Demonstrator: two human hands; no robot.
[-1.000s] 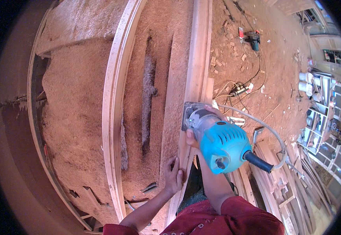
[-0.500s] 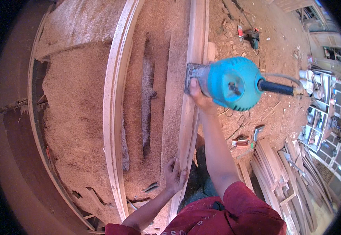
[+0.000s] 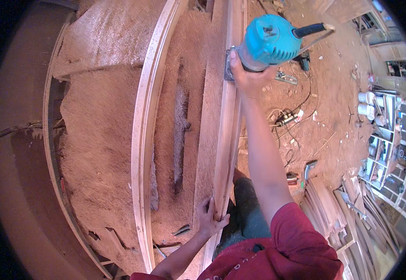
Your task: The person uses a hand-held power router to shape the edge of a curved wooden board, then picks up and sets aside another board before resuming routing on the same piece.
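My right hand (image 3: 254,80) grips a teal trim router (image 3: 272,41) by its clear lower housing. The router lies sideways, its base plate (image 3: 228,65) against the left face of a long wooden beam (image 3: 225,135). A black cord sleeve points right from its far end. Lower down, my left hand (image 3: 209,218) rests on the same beam, thumb and fingers spread across its edge. The bit is hidden behind the base plate.
A second, slightly curved wooden beam (image 3: 146,116) runs along the left on the sawdust-covered bench (image 3: 95,135). Cords and a power strip (image 3: 287,119) lie on the floor at right. Stacked boards (image 3: 326,210) are lower right, with shelves (image 3: 381,140) beyond.
The router has moved up and away along the beam in my right hand, the arm reaching farther. My left hand stays on the beam, and the view has shifted slightly.
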